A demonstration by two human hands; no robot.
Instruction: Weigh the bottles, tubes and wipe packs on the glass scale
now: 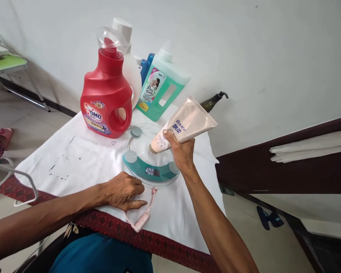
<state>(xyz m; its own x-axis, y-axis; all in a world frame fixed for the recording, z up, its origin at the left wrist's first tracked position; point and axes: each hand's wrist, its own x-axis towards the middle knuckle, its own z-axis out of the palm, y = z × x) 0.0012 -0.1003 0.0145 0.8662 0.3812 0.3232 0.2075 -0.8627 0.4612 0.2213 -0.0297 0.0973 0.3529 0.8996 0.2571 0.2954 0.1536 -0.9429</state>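
Observation:
My right hand (184, 149) grips a pale pink Rejoice squeeze tube (184, 125), thumb across its front. The tube is tilted, its cap end down at the left, over a round glass digital scale (139, 168). I cannot tell whether the cap touches the glass. Lit digits show on the scale's display (152, 171). On the white cloth in front of the scale rests my left hand (125, 191), fingers loosely bent and thumb stretched apart. Beside and partly under it lies a thin pink cord with a thicker pink piece (142, 220).
Behind the scale stand a red OMO detergent bottle (106, 91), a white bottle (123, 28), a blue bottle (147, 66) and a green Pao dudu bottle (161, 83). A dark pump bottle (213, 101) is near the wall. White cloth (62, 151) covers the table.

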